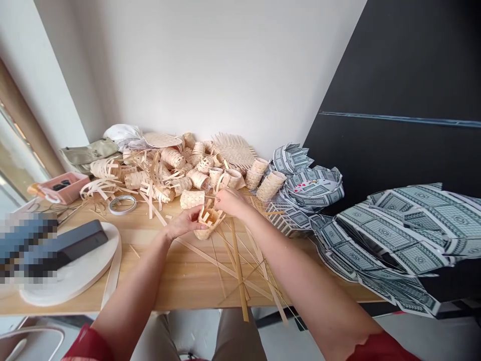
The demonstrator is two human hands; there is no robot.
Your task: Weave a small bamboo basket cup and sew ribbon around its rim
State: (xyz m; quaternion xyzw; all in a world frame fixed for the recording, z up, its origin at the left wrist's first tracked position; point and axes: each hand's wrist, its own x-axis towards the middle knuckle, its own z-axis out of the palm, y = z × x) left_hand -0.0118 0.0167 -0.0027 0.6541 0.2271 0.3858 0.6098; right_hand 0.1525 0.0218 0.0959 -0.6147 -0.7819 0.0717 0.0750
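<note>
A small woven basket [205, 233] is held over the middle of the wooden table [169, 288], its mouth turned up and upright strip ends left loose around its rim; whether its base is rested on the tabletop cannot be told. Its side is gripped by the left hand [184, 223], the thumb and fingers clamped on the wall. By the right hand [230, 201], a thin strip [211, 197] is pinched at the far side of the rim, the fingers drawn together. Below the right forearm, long flat strips [238, 265] are spread across the table, some hung over the front edge. Behind the hands, a pile of woven baskets [173, 158] is heaped near the wall, and 2 woven cylinders [271, 186] are stood at its right end. To the left, a roll of tape [123, 212], a pink box [72, 188] and a white round board [107, 260] are set out, a dark case [75, 243] being laid on the board. The right side is taken up by card baskets [398, 235].
</note>
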